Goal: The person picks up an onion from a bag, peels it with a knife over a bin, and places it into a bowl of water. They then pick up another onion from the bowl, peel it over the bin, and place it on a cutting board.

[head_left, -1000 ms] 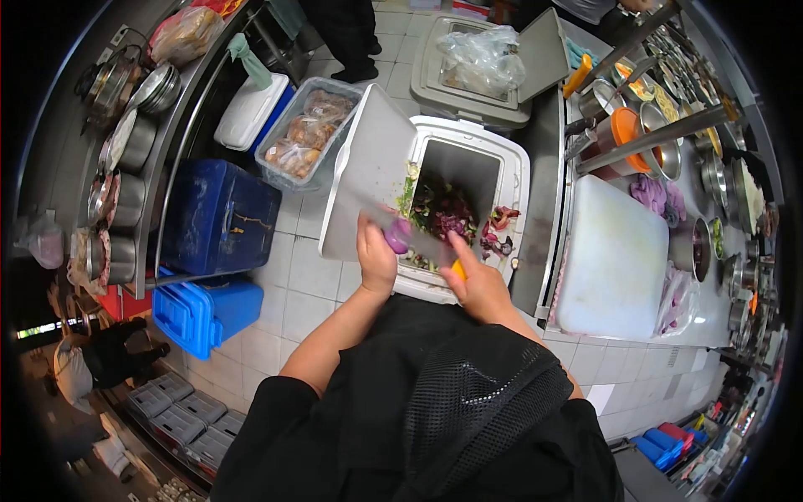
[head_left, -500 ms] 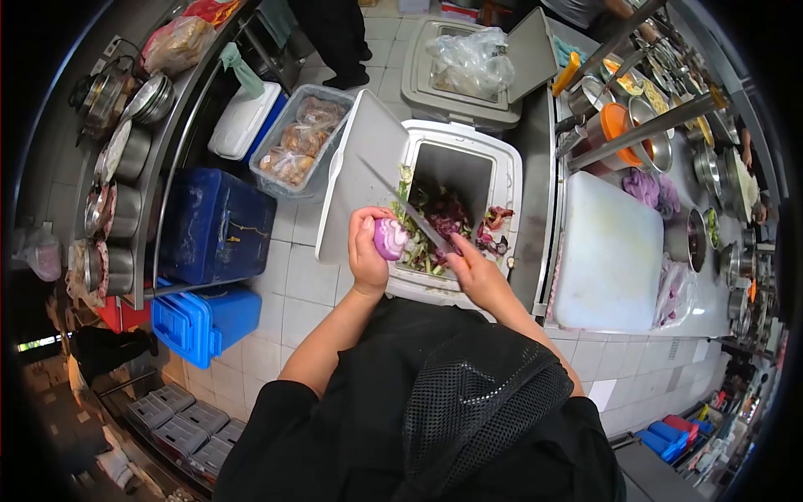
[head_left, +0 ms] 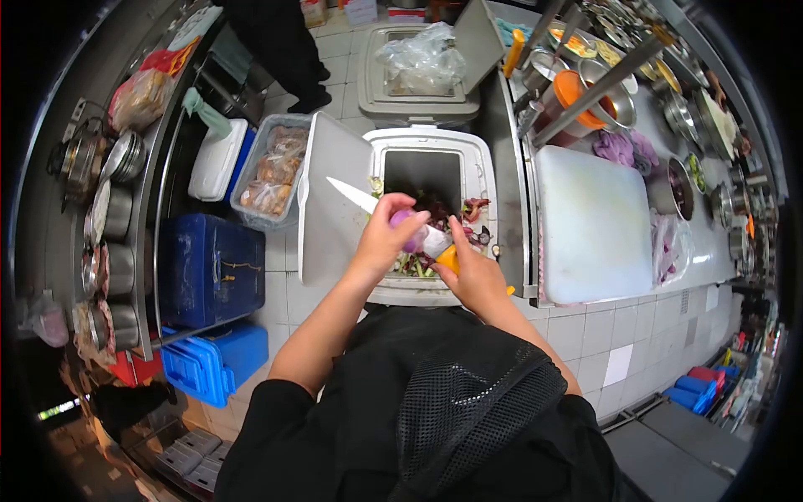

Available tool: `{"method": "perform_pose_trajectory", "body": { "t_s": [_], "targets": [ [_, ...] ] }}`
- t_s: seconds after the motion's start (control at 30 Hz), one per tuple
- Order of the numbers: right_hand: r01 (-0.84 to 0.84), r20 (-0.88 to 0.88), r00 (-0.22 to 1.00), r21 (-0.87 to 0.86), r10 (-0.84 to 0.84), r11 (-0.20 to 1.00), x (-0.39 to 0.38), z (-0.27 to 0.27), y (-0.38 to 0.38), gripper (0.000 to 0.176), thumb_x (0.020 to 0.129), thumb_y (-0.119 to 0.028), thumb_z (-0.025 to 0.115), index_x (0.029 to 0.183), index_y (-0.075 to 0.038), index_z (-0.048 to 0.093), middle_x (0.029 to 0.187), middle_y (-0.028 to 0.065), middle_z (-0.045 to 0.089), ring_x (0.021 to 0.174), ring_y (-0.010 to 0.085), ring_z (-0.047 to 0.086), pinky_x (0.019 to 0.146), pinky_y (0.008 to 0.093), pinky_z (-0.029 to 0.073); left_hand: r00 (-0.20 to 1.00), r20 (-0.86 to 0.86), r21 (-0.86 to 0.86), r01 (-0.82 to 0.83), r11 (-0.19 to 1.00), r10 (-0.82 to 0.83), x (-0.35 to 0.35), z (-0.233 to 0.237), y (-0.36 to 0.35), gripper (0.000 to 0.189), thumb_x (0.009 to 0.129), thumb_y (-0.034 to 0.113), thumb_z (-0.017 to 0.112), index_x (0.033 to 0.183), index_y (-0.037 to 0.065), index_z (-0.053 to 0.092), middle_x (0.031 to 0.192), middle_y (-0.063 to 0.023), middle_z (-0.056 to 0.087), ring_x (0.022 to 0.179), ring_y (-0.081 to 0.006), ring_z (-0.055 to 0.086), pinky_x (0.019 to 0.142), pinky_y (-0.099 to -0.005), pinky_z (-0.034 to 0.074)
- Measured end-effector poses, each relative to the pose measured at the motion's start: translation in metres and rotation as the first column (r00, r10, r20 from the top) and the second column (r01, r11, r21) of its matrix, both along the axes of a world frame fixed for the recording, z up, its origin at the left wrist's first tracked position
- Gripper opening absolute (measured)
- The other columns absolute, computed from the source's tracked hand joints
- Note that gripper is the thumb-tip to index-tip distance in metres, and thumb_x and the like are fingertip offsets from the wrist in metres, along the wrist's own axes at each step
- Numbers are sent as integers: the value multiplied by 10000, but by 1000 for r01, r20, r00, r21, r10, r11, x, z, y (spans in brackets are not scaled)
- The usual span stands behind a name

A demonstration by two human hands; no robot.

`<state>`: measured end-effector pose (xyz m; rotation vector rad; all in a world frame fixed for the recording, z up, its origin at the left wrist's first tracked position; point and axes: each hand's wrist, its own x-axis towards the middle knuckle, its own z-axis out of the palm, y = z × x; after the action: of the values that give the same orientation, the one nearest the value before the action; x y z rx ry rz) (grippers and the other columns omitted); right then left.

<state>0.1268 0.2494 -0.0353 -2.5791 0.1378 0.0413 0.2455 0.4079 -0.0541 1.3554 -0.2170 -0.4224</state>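
My left hand [head_left: 386,243] is wrapped round a purple onion [head_left: 413,241], its fingers hiding part of it. In my right hand [head_left: 477,272] is a knife by its yellow handle [head_left: 448,259]. The blade [head_left: 350,194] passes behind my left fingers, and its pale tip points to the upper left. Both hands are close together over an open white bin [head_left: 480,167]. Purple skins and green scraps [head_left: 416,265] lie inside, and more skins [head_left: 477,209] rest on the bin's right rim.
A white cutting board [head_left: 594,226] lies on the counter to the right, beside steel pots and a bag of purple pieces [head_left: 669,243]. Left stand a tub of bagged food [head_left: 272,171] and blue boxes [head_left: 209,268]. Another bin [head_left: 418,105] and a person's legs [head_left: 284,54] are beyond.
My hands have come together, and the onion has turned in my left hand. The knife has swung flatter, showing its broad blade beside the onion. The view has shifted slightly.
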Motion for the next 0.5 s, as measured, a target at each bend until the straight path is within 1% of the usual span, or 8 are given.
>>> {"method": "perform_pose_trajectory", "body": {
  "t_s": [0.03,0.07,0.1,0.13,0.2,0.27,0.4,0.5],
  "targets": [
    [-19,2,1000,-5,19,1000,-3,1,-1,852,835,-326,688,1497,-93,204,801,155,656,686,344,637,597,434,496,940,331,318,-26,948,-86,9,0,-13,360,870,304,673,1101,67,531,1006,-96,581,806,-209,603,701,-324,499],
    [-30,-22,999,-20,30,999,-6,0,-2,869,826,-326,699,1499,-98,198,826,155,656,698,342,639,606,437,497,978,183,346,27,938,-95,21,2,-24,446,810,352,723,1077,39,550,985,-126,582,916,-262,583,832,-360,469],
    [-11,-22,1000,-20,11,1000,-11,0,-4,869,826,-326,699,1499,-98,198,826,155,656,698,342,639,606,437,497,841,530,474,-192,859,-105,36,10,-36,438,800,317,719,1083,29,549,992,-163,571,937,-308,574,833,-387,465],
    [-45,-13,999,6,45,999,-17,1,-6,872,825,-327,701,1499,-98,197,841,155,655,703,340,639,606,438,497,726,683,455,-333,826,-83,58,0,-47,436,786,300,715,1085,27,555,1007,-185,563,932,-352,566,825,-409,467],
    [-68,-38,997,53,70,996,-28,4,-16,855,825,-332,702,1494,-109,218,907,156,640,744,349,633,620,441,499,711,701,472,-410,781,-51,93,-1,-59,397,786,284,709,1046,16,575,1008,-186,572,936,-359,565,833,-415,463],
    [1,54,999,41,-3,999,-43,-5,-42,844,824,-330,703,1491,-116,231,920,158,631,759,356,629,628,443,498,676,737,379,-443,813,25,106,22,-65,344,823,274,693,1033,19,601,993,-142,611,910,-284,596,792,-371,479],
    [155,77,984,39,-158,987,-77,3,-123,792,820,-326,706,1467,-124,296,944,159,609,808,369,616,681,440,498,940,302,2,-166,986,157,81,67,-56,232,903,240,612,1022,40,619,879,-63,635,708,-135,610,542,-254,484],
    [235,102,966,48,-239,971,-95,4,-193,770,811,-327,715,1446,-114,335,926,150,613,829,354,610,721,428,497,990,67,-93,-115,989,121,42,60,-61,202,920,242,537,985,53,565,929,-108,617,649,-180,595,450,-287,453]
  ]
}}
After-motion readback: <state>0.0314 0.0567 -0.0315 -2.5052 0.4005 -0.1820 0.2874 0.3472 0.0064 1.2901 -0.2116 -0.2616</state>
